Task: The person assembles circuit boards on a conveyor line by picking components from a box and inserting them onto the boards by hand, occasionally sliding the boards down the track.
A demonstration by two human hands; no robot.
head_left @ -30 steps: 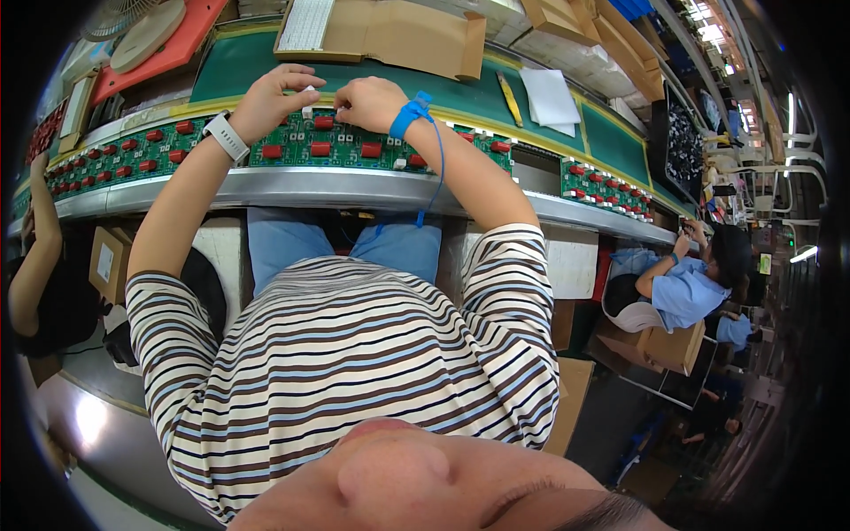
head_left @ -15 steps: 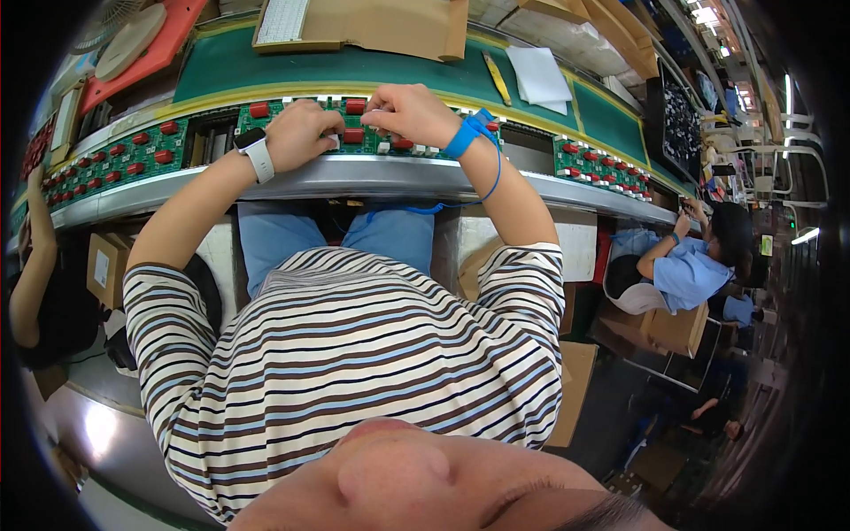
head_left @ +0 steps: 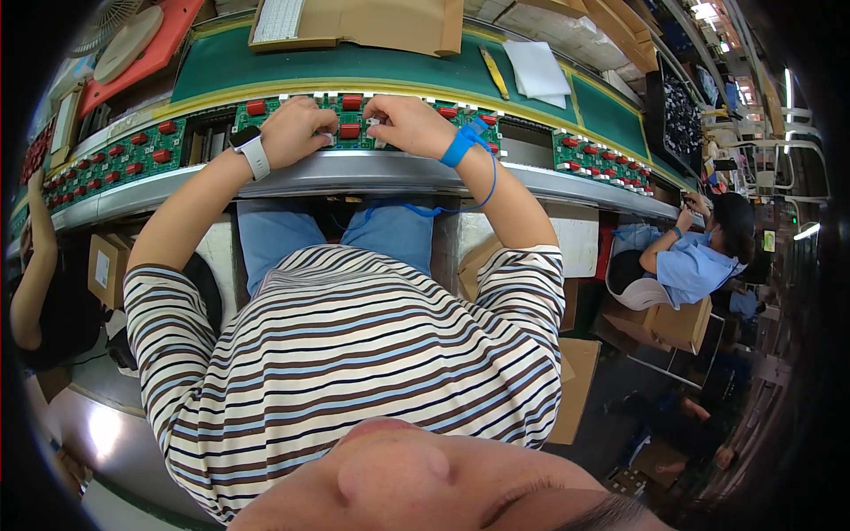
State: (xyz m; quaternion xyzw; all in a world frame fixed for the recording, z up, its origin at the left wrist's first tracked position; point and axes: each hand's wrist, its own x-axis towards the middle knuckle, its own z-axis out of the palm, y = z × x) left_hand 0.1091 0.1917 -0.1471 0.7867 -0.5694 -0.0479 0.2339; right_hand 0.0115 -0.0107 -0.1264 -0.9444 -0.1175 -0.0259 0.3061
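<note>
A green circuit board [head_left: 352, 149] with red block-shaped parts and small white parts lies on the line in front of me. My left hand [head_left: 297, 133], a white watch on its wrist, rests over its left half, fingers curled and tips together beside a red part [head_left: 351, 131]. Across that red part, my right hand [head_left: 407, 126] bends over the board with thumb and fingertips drawn together by a small white part. Whatever lies within either set of fingertips is too small to name. A blue wrist strap [head_left: 460, 146] with a coiled cord circles my right wrist.
More populated boards lie along the metal rail [head_left: 390, 166], left [head_left: 115, 161] and right [head_left: 602, 162]. Beyond are an open cardboard box [head_left: 398, 25], a yellow cutter [head_left: 494, 73] and white foam sheets [head_left: 538, 75]. A person in blue [head_left: 695, 265] sits at right; another person's arm [head_left: 40, 257] shows left.
My right hand has come down slightly toward the board's near side, with its fingertips lower. My left hand has shifted only a little, staying over the same area.
</note>
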